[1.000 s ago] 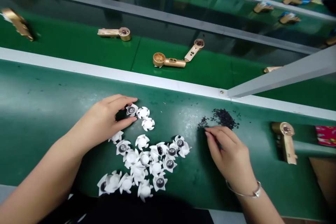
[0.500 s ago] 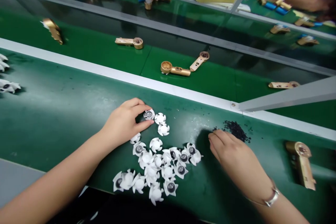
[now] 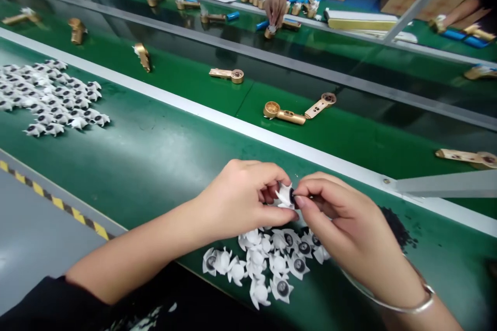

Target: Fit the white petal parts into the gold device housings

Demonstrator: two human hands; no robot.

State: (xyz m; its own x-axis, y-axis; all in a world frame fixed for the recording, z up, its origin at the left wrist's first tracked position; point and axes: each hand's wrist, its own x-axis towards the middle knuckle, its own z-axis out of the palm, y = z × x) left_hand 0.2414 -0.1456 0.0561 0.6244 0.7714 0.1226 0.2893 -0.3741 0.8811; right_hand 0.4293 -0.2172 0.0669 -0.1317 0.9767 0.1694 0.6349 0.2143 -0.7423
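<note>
My left hand [image 3: 238,199] pinches a small white fan blade [image 3: 285,195] between thumb and fingers, its dark hub turned to the right. The fingertips of my right hand [image 3: 345,220] are closed at that hub, on what looks like a tiny black piece, mostly hidden by the fingers. Below both hands lies a loose group of white fan blades [image 3: 258,261], some hub up, some hub down. Partly behind my right hand is a heap of tiny black pieces [image 3: 396,225] on the green bench [image 3: 155,181].
Many fan blades [image 3: 50,95] stand hub up at the left. Beyond a white rail [image 3: 186,106], gold handheld-fan housings [image 3: 287,114] lie on a green belt [image 3: 217,98]. A metal strut [image 3: 446,183] crosses at right. Across the line, a co-worker's hand [image 3: 275,8] handles a gold part.
My left hand has lifted a fan blade off the bench. My right hand has come from the black heap to meet it. The view has swung left.
</note>
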